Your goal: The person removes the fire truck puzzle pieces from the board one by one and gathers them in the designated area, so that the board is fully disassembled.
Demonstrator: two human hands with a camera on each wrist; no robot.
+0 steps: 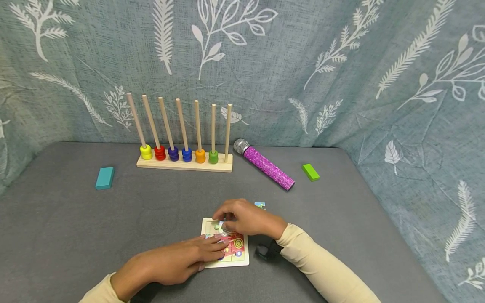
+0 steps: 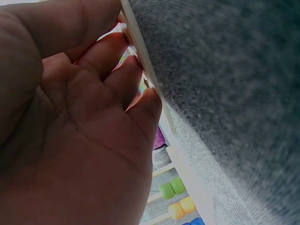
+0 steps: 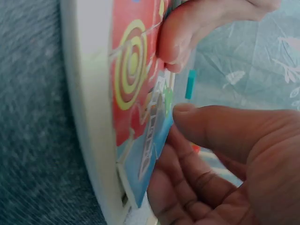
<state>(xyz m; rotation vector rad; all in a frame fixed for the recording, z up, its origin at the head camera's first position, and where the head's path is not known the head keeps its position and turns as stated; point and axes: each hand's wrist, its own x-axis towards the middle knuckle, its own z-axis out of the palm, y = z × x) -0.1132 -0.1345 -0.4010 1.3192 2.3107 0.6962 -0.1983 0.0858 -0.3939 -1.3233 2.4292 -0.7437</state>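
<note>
**Jigsaw puzzle [image 1: 236, 249] under two sets of fingers on a grey desk [image 1: 57, 235]**

At far left, a teal block [image 1: 104, 178] lay ahead of the left fingers, well apart from them. Next, the left hand [image 1: 185, 256] rested with its fingers extended across the puzzle, probably to keep the frame from sliding. Ahead of the fingers stood a peg rack [image 1: 184, 166] with coloured beads, likely set back to leave working room. The puzzle lay directly beneath the left fingers and the right ones. There the right hand [image 1: 248, 216] had its thumb and fingers curled narrowly around a sky-blue piece [image 3: 140, 180], tilted up from the frame; holding its edge probably kept the printed face in sight. Just right of those fingers sat a loose piece [image 1: 259, 204]. Farther ahead and right lay a glittery purple microphone [image 1: 268, 167], then a green block [image 1: 310, 172].
</note>
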